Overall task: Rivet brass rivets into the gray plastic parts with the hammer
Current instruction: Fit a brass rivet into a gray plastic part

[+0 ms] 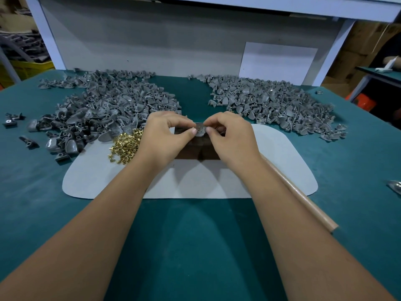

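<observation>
I have one gray part (200, 129) pinched between both hands over the dark block (200, 148) that sits on the pale mat (217, 183) at the middle of the desk (195, 246). My left hand (167, 135) grips it from the left with thumb and forefinger; my right hand (230, 137) pinches its right edge the same way. A glint of brass shows at the part's top, so I judge a rivet is being seated, though it is too small to be sure.

The hammer handle (303, 203) lies just beside my right forearm, its long axis running from the mat toward the desk's near right edge, so the right hand is the nearer one for it. Its head is hidden.

No bins here: loose brass rivets (124, 148) lie heaped on the mat's left side, with gray parts (104, 109) piled toward the far left and another pile (277, 107) toward the far right.
</observation>
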